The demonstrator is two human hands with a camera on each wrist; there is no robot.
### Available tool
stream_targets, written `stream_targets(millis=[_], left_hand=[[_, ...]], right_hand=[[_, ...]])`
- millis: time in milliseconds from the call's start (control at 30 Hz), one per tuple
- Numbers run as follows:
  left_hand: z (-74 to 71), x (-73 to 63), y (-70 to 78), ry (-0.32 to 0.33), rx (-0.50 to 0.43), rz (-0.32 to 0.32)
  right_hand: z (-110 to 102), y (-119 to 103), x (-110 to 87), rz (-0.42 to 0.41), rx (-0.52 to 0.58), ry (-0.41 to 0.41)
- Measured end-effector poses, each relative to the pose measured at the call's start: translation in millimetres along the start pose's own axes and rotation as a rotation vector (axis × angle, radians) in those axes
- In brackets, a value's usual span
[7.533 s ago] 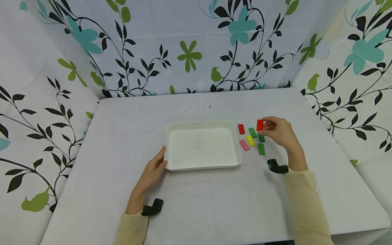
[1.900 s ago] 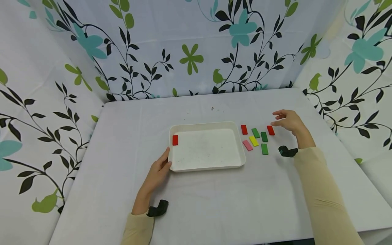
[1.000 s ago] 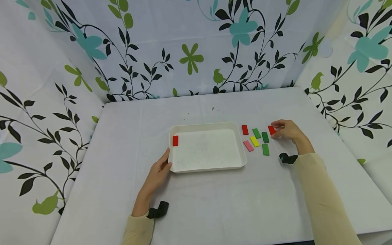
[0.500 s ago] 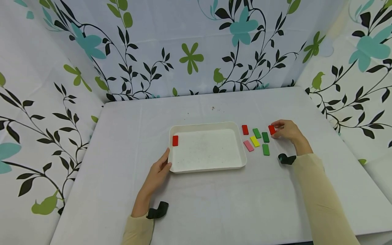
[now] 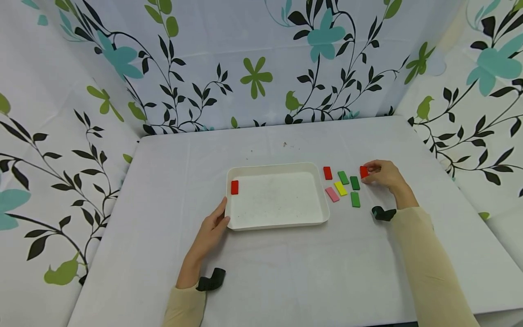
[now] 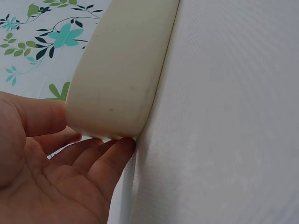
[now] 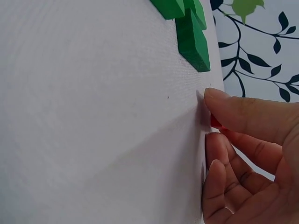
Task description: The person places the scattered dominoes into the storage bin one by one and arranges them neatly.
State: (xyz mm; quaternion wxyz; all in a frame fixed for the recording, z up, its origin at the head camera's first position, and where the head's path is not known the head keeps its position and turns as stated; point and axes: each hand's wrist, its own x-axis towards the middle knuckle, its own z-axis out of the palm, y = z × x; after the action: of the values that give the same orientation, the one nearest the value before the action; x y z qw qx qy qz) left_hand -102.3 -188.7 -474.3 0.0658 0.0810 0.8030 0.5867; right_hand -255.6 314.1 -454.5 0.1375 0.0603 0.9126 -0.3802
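My left hand (image 5: 209, 232) holds the left end of a shallow white tray (image 5: 282, 204); in the left wrist view its thumb and fingers meet the tray's end wall (image 6: 110, 109). One red block (image 5: 234, 187) lies inside the tray near its left wall. Right of the tray, my right hand (image 5: 385, 176) pinches a second red block (image 5: 364, 171) at the table surface. In the right wrist view, thumb and fingers hide most of that red block (image 7: 215, 122). Beside it stand green blocks (image 7: 192, 39).
Between the tray and my right hand lie another red block (image 5: 328, 173), a pink block (image 5: 332, 194), a yellow block (image 5: 340, 188) and several green blocks (image 5: 355, 200). Small specks (image 5: 284, 144) dot the white tabletop (image 5: 261, 277) behind the tray. Patterned curtains (image 5: 196, 54) surround the table.
A red block now lies in the tray, which held none at first. My right hand has come down from above another red block, pinched it and turned it slightly. The left hand stays at the tray.
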Motion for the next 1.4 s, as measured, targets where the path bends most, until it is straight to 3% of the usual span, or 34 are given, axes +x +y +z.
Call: stream_targets(millis=[433,633,867,1200,1400], left_hand=[[-1.8,0.6,-1.0,-0.004,0.017,0.005],[-2.7,2.3,-2.1,-0.001,0.013,0.02],[-3.1,1.4,-3.3,-0.006,0.004,0.036],[-3.9,0.1,-2.7,-0.004,0.003,0.02],[-3.4,0.6,-1.3,-0.003,0.0,0.017]], right_hand=[[-1.1,-15.2,-11.6,0.021,0.03,0.132],[-3.5,-39.9,-14.2,0.002,0.044,0.212],[-1.9,-77.8,-17.9,-0.053,0.101,0.246],[10.4,-123.9,-20.8,-0.151,0.114,0.268],[24.3,-142.6,-16.6,-0.209,0.127,0.239]])
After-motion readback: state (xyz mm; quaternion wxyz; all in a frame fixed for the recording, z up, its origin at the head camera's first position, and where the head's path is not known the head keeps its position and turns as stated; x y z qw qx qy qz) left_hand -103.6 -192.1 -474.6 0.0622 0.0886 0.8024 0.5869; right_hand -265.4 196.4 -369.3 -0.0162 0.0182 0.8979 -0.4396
